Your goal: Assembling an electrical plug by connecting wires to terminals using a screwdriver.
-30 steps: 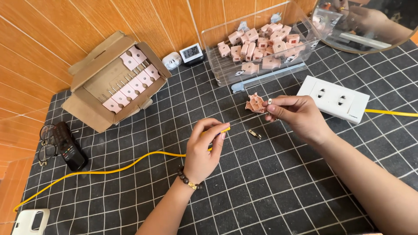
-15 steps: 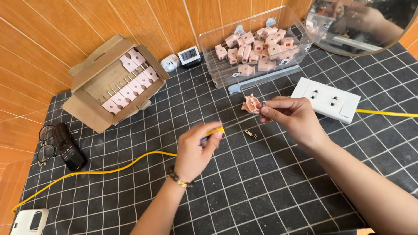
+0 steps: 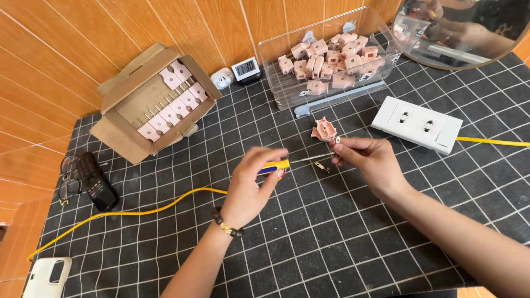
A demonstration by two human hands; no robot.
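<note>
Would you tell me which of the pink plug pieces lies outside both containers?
The single pink plug on the black mat beside the right hand; the others sit in the clear bin or cardboard box.

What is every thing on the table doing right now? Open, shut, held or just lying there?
Left hand: holds the screwdriver.
Screwdriver: level, tip at the right fingers.
Right hand: pinches a small metal part.
Pink plug: lying by the right hand.
Cardboard box: flaps open, pink plugs in rows.
Clear bin: open-topped, holds loose pink plugs.
White socket block: lying flat.
Yellow cable: lying slack.
</note>
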